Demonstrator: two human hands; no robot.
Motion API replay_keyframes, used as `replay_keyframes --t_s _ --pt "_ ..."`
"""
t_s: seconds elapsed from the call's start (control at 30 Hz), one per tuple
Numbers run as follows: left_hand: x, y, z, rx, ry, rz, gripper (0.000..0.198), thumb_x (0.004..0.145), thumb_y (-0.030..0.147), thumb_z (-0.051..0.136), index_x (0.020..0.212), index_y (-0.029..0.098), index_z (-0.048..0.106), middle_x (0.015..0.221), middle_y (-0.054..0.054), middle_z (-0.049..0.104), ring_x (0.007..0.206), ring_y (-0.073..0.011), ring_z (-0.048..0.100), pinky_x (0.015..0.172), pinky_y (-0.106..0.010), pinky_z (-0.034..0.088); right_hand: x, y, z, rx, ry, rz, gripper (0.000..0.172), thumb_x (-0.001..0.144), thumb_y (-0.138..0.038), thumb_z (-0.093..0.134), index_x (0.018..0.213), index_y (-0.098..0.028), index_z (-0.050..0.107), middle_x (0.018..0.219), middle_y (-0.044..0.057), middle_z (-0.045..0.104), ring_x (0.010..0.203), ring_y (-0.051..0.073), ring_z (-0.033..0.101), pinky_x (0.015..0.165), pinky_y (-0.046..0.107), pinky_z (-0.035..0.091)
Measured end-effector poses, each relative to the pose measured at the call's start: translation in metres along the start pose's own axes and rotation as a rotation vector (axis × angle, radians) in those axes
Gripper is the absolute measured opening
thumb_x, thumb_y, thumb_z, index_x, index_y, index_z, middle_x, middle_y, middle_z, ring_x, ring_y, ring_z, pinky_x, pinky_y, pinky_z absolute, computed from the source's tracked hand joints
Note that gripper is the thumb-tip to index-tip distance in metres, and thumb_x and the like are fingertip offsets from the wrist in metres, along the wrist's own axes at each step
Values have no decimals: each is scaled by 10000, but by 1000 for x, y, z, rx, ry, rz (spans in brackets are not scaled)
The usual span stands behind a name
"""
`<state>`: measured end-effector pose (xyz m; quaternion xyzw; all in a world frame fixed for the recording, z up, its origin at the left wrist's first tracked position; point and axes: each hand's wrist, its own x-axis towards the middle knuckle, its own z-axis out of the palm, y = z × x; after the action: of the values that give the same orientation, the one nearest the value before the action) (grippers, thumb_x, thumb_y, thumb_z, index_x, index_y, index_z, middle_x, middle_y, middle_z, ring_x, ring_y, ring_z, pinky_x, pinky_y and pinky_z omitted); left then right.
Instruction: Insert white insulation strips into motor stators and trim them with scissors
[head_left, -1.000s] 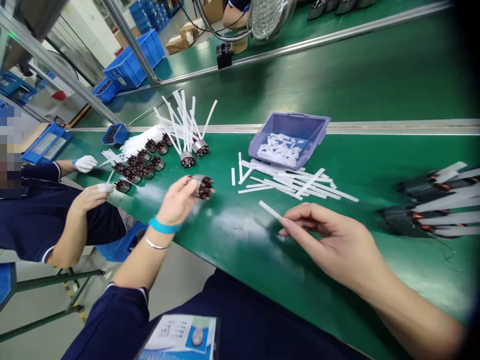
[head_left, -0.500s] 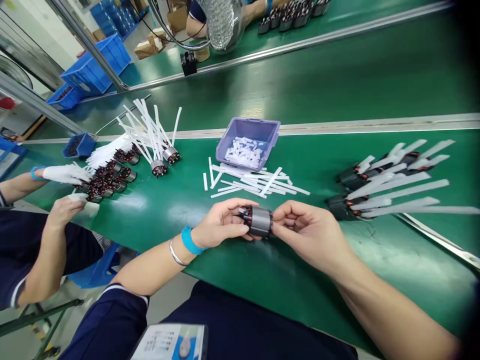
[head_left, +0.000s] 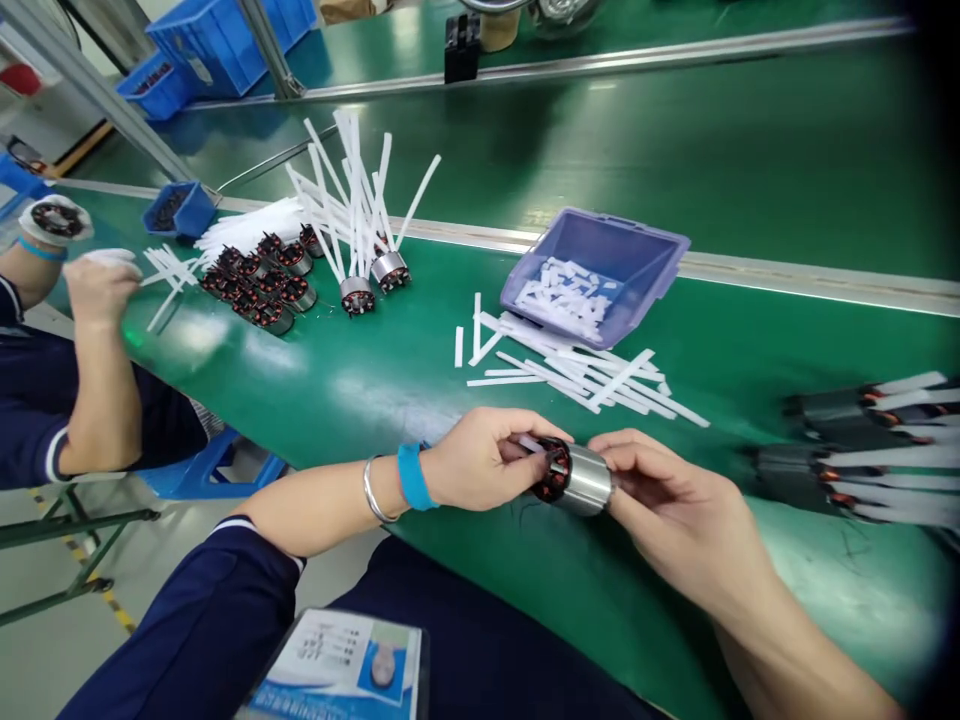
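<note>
A motor stator (head_left: 588, 480) with a bare metal ring and copper windings lies sideways between my hands above the green bench. My left hand (head_left: 472, 462) is closed on its winding end, and a short pale strip seems to show by the fingers. At the opposite end, my right hand (head_left: 679, 500) pinches the rim with thumb and fingers; its fingertips are partly hidden. Loose white strips (head_left: 585, 368) lie beyond my hands, in front of a purple bin (head_left: 645, 262) of short white pieces. Stators with long strips sticking out (head_left: 795, 475) rest to the right.
Several bare stators (head_left: 262, 290) and two strip-filled stators (head_left: 358, 296) stand at the left. A co-worker's gloved hand (head_left: 56, 222) holds a stator ring there. A small blue bin (head_left: 178, 210) sits behind. A metal rail (head_left: 795, 278) crosses the bench.
The view has shifted, so the bench things appear displaced. The stator in my hands has turned, showing more of its winding end. The co-worker's hands have moved away from the stator group, one raising a stator.
</note>
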<state>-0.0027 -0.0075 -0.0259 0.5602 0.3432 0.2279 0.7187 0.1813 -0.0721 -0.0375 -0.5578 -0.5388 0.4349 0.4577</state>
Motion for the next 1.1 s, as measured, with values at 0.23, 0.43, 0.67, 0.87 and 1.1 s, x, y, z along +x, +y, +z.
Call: replay_keyframes --t_s 0.23,0.43,0.67,0.87,1.1 --pt "0 2 1 -32 -26 -5 136 658 56 648 747 139 588 616 27 593 523 -63 554 495 -171 444 -2 -10 -6 -99 -108 -119 255 848 -327 658 627 -219 591 803 67 677 666 180 638 580 269 521" --pt "-1 3 -2 -103 -88 -46 187 629 21 628 769 140 594 609 33 596 533 -67 566 521 -181 455 0 -15 -12 -13 -164 -69 318 834 -384 692 593 -211 578 740 63 671 620 174 638 534 263 522" --pt "0 8 -9 -143 -236 -107 266 622 -31 615 837 121 649 762 -27 684 641 -108 647 604 -223 521 35 0 -28 -695 117 -361 158 902 -228 548 978 -200 683 1046 118 696 962 266 657 822 421 533" --pt "4 7 -11 -339 -254 -231 283 610 107 817 859 111 682 747 -36 707 662 -128 683 606 -232 552 54 6 -24 -1161 119 -447 208 910 -181 503 829 -179 694 1125 152 673 972 318 627 809 491 476" --pt "6 7 -10 -466 -189 -290 443 527 257 907 884 112 686 760 -58 718 649 -191 701 566 -334 609 3 -45 -33 -445 -75 -378 173 908 -218 560 971 -283 707 836 48 659 734 185 647 593 297 509"
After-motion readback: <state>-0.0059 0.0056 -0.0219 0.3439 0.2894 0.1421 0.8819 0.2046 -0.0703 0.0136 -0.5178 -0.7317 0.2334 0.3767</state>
